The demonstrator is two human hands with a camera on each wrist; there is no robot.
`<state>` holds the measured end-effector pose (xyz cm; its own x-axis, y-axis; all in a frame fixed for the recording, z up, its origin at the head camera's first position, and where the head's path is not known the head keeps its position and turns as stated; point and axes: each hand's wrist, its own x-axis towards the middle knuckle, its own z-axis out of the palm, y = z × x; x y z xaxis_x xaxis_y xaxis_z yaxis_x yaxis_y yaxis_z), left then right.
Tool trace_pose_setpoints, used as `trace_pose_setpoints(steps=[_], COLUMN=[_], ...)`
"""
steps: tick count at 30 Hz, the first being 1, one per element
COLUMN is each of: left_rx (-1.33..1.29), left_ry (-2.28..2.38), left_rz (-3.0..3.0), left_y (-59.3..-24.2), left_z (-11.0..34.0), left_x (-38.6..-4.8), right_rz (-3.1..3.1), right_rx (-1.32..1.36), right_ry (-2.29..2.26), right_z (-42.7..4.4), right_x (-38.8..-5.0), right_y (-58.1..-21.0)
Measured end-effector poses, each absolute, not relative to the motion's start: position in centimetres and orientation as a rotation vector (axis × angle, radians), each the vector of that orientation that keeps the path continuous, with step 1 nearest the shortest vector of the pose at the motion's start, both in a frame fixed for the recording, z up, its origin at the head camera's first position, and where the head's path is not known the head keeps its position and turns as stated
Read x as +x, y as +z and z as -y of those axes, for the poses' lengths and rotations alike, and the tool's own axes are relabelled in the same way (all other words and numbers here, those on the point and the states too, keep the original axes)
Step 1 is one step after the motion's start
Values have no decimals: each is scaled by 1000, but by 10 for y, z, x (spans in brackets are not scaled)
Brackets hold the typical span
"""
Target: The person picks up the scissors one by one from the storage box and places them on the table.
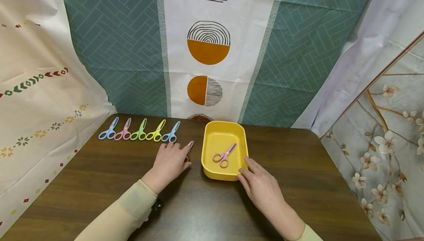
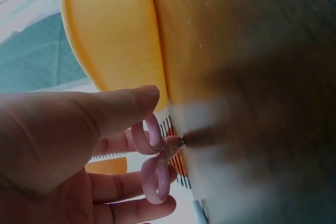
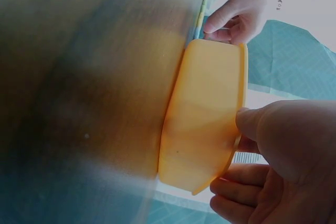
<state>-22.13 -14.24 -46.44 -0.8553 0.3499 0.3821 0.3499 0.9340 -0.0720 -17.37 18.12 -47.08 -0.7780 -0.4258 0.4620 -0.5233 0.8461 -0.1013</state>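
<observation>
My left hand (image 1: 170, 162) pinches the handles of a pair of pink scissors (image 2: 157, 177) at the table, left of a yellow tray (image 1: 224, 176). In the head view that hand hides most of them; only the blade tip shows past the fingers. The left wrist view has the thumb and fingertips about the finger loops. My right hand (image 1: 261, 184) grips the tray's near right corner, thumb at the rim in the right wrist view. A second pair of pink scissors (image 1: 224, 156) lies inside the tray.
Left of the tray, several scissors form a row at the back: blue (image 1: 107, 133), pink (image 1: 123, 133), green (image 1: 138, 133), yellow (image 1: 155, 134) and blue again (image 1: 170, 136). Patterned curtains (image 1: 129, 42) hang behind the brown table (image 1: 205, 211) and along both sides.
</observation>
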Motion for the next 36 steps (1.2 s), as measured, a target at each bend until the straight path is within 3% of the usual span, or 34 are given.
trace_pose_setpoints(steps=[36], left_rx=[-501], left_ry=[-12], left_rz=[2925], left_y=[-466], left_z=[139], left_x=[-219], right_rz=[2614], right_rx=[692], right_ry=[308], right_z=[-180], right_x=[-174], right_y=[-470])
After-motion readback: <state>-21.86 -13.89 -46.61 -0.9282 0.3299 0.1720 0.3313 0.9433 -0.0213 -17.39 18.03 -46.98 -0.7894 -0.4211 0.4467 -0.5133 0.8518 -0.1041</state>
